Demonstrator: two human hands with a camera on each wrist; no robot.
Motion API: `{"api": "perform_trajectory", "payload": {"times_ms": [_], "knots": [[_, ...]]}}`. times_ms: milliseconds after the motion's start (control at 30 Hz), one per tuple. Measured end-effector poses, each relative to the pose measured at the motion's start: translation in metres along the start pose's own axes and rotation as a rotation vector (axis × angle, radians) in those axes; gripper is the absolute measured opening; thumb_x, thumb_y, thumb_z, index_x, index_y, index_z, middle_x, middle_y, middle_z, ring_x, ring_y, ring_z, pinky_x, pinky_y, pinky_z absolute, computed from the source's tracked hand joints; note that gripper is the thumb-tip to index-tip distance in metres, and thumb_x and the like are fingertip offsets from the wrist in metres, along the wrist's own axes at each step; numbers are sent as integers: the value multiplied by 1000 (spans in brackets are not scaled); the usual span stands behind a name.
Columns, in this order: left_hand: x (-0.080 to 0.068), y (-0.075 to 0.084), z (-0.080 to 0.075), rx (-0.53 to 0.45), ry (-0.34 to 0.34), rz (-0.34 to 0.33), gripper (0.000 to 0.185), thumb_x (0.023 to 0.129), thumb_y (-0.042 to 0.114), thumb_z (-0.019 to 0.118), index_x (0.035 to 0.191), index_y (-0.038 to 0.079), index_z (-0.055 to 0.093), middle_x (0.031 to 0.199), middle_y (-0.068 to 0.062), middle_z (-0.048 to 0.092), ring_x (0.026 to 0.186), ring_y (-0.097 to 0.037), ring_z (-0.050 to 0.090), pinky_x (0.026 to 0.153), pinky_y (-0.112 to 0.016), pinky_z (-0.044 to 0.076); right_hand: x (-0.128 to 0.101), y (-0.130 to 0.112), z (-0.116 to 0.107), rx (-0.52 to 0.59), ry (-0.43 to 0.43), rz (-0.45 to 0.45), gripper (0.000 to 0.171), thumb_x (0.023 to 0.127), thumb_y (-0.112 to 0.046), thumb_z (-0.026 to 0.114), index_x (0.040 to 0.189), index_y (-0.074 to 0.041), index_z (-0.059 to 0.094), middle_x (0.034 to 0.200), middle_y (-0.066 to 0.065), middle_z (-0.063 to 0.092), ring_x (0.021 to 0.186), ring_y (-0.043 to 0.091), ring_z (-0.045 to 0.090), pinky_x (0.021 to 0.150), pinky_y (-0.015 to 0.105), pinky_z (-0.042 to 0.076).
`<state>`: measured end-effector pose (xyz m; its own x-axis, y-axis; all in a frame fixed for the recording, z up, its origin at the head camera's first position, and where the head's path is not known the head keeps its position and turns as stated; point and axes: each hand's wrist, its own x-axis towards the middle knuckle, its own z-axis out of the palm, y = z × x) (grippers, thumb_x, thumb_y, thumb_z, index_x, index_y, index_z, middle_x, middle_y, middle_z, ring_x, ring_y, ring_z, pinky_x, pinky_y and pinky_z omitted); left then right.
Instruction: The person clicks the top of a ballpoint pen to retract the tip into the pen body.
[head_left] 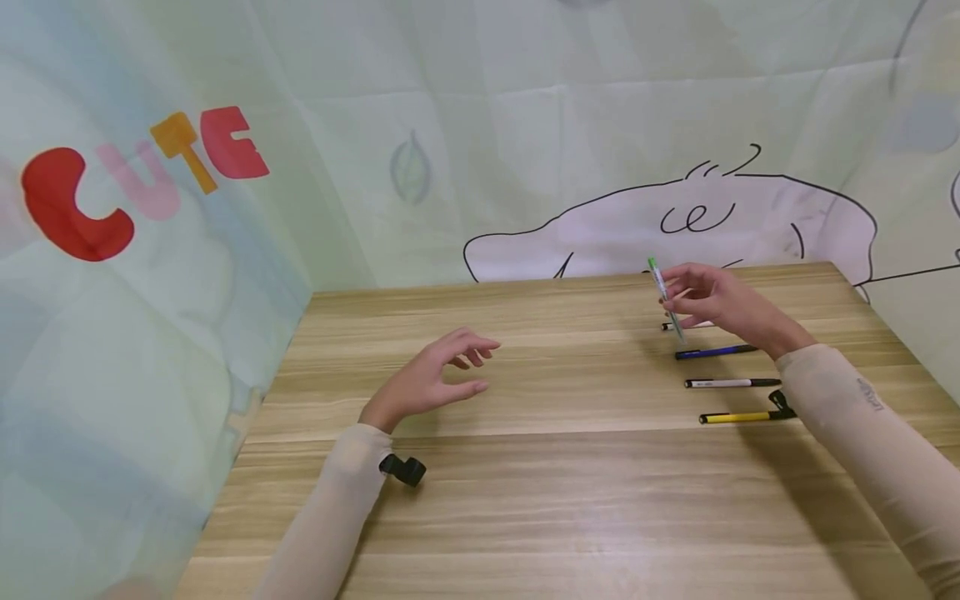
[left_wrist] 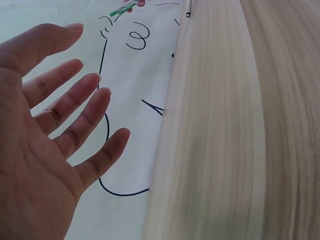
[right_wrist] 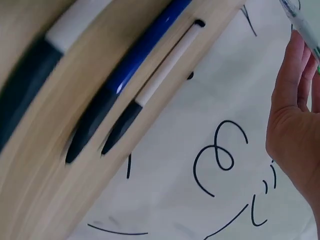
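The wooden counter (head_left: pixel 525 500) lies bare across its middle and near side, giving wide passage. On the right, the blue pen (head_left: pixel 716 352), white-and-black pen (head_left: pixel 731 383) and yellow pen (head_left: pixel 738 416) lie in a close row, while printed cloth walls (head_left: pixel 150 292) close off the left and far edges.

Left hand (head_left: pixel 435 379) hovers mid-frame, fingers relaxed and spread; right hand (head_left: pixel 712 304), upper right, seemingly pinches something between its fingertips.

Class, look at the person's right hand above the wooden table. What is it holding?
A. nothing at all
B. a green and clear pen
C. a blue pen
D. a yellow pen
B: the right hand pinches the green and clear pen in the air, while the blue pen and the yellow pen lie flat on the wooden table.
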<state>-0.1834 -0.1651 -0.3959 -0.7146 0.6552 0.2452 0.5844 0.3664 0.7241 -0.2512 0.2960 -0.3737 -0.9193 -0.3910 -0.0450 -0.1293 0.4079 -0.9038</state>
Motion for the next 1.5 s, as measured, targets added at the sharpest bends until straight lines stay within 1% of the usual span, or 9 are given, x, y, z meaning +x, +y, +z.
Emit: {"api": "perform_trajectory", "payload": {"times_ms": [133, 267, 433, 533, 600, 733, 967, 1233, 1500], "knots": [[-6, -8, -3, -4, -5, -1, 55, 91, 12, 76, 142, 14, 55, 124, -15, 60, 110, -36, 62, 96, -54, 54, 3, 1, -8, -23, -45, -8, 42, 100, -12, 66, 139, -4, 52, 120, 19, 60, 105, 28, 68, 82, 36, 61], [-10, -12, -5, -3, -10, 7, 53, 93, 17, 76, 142, 18, 56, 124, -15, 60, 111, -34, 63, 96, -50, 54, 5, 2, -15, -68, -65, -13, 42, 99, -7, 64, 140, -4, 52, 118, 18, 62, 104, 30, 68, 82, 35, 61], [-14, -12, -6, 9, -8, 12, 53, 93, 19, 75, 142, 20, 56, 124, -16, 61, 111, -36, 63, 97, -47, 54, 9, 6, -24, -229, -84, -57, 45, 98, -5, 66, 141, -7, 55, 118, 20, 64, 100, 22, 67, 78, 33, 58], [-17, -13, -7, 15, -7, 8, 53, 93, 19, 74, 142, 20, 55, 125, -16, 60, 111, -36, 62, 96, -48, 54, 12, 8, -31, -322, -92, -85, 46, 96, -4, 68, 140, -8, 57, 117, 19, 65, 98, 18, 65, 76, 33, 56], [-19, -13, -8, 16, -7, 3, 53, 94, 19, 74, 142, 21, 55, 125, -16, 60, 111, -36, 62, 96, -50, 54, 13, 10, -35, -355, -105, -94, 46, 96, -3, 69, 140, -9, 58, 116, 18, 65, 100, 18, 65, 76, 32, 57], [-22, -15, -9, 20, -5, 3, 53, 94, 19, 74, 142, 21, 55, 126, -15, 60, 111, -34, 62, 95, -51, 54, 15, 12, -42, -390, -144, -110, 46, 96, -1, 67, 141, -6, 58, 120, 18, 65, 105, 22, 64, 76, 30, 57], [-26, -15, -10, 5, -4, -9, 53, 93, 15, 75, 142, 17, 56, 125, -16, 60, 110, -35, 62, 96, -51, 54, 20, 19, -52, -444, -196, -85, 43, 96, 1, 66, 138, -6, 60, 123, 16, 64, 108, 27, 61, 77, 29, 56], [-27, -15, -11, 13, -16, -6, 52, 93, 20, 75, 142, 22, 56, 124, -15, 60, 111, -33, 62, 96, -49, 54, 26, 29, -58, -514, -214, -68, 38, 96, 4, 63, 133, -6, 64, 119, 14, 66, 106, 26, 59, 79, 26, 54], [-30, -13, -11, 11, -19, -14, 52, 93, 17, 75, 141, 19, 57, 121, -15, 61, 109, -34, 62, 95, -53, 54, 32, 38, -60, -550, -264, -71, 32, 97, 4, 63, 126, -7, 67, 112, 9, 66, 104, 24, 57, 85, 30, 53]]}}
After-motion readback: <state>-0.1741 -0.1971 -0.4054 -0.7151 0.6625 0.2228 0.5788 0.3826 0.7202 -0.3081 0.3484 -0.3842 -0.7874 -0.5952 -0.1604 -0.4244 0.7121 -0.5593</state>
